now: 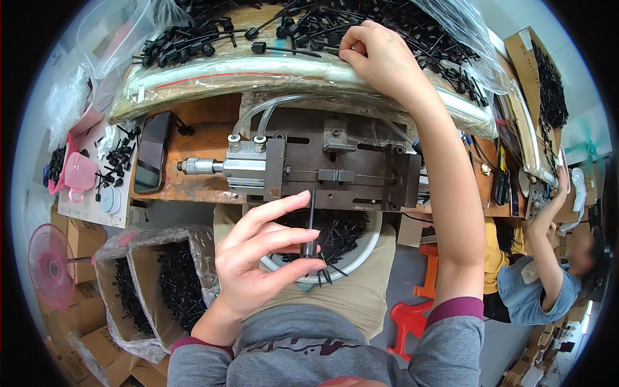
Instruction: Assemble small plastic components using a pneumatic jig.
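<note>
My left hand (248, 258), above my lap, pinches a black plastic rod-like part (311, 226) between thumb and fingers, its thin end pointing up and its thicker end down. My right hand (380, 58) reaches across the bench to a pile of black stemmed plastic parts (193, 44). Its thumb and fingers are pinched together at the pile's near edge; what they grip is too small to make out. Between my arms sits a metal clamping fixture (303, 145) with a pneumatic cylinder (246, 169). On my lap, partly behind the left hand, rests a round white tub (374, 242) of black parts.
A plastic-wrapped padded edge (213, 77) borders the pile. To the left are a phone (153, 155), a pink cup (80, 173) and lined boxes of black parts (184, 277). A red stool (407, 326) and a co-worker (538, 284) are on the right.
</note>
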Tool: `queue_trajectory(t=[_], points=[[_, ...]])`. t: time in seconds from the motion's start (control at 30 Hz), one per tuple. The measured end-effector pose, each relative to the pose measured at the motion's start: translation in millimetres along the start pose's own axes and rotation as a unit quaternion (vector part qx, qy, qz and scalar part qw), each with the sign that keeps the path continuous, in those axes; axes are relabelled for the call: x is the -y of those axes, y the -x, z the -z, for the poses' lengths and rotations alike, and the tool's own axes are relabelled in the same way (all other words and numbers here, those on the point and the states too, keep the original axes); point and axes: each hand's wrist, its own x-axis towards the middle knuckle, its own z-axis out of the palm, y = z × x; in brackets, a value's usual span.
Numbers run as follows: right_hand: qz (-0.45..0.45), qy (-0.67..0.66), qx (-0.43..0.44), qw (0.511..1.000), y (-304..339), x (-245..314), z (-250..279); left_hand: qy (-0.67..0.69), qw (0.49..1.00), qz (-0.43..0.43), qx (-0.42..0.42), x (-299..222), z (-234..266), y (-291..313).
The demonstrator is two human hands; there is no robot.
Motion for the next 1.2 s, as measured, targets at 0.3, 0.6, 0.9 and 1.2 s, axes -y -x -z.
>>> queue_trajectory(t=[0.3,0.6,0.9,1.2], points=[[-0.191,-0.507,-0.025,0.840,83.5,52.9,44.4,-0.081,0.995,-0.050,-0.022,7.3,7.9,0.0],[-0.284,-0.691,0.103,0.657,156.8,91.2,35.1,-0.106,0.986,-0.102,0.073,11.6,-3.0,-5.5],[-0.297,-0.690,0.052,0.658,169.5,96.3,12.1,-0.128,0.982,-0.101,0.096,13.8,-6.0,3.2],[-0.291,-0.720,0.054,0.627,177.0,105.7,7.9,-0.149,0.976,-0.123,0.102,13.7,-5.3,5.4]])
